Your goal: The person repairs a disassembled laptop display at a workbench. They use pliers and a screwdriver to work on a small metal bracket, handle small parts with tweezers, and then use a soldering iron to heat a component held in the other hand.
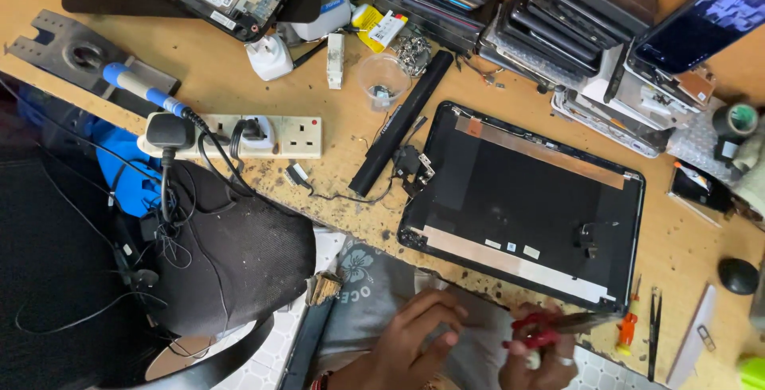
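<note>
My left hand rests at the bottom centre, its fingers curled on a thin grey panel lying over my lap. My right hand is closed around red-handled pliers, whose jaws point right towards the near edge of the desk. Just above both hands lies an opened black laptop lid with silver foil strips, a loose hinge and a long black bar at its left corner.
A white power strip with plugs sits left of the lid, and a black bag hangs below it. Stacked laptops and boards fill the back. An orange screwdriver and tweezers lie at the right.
</note>
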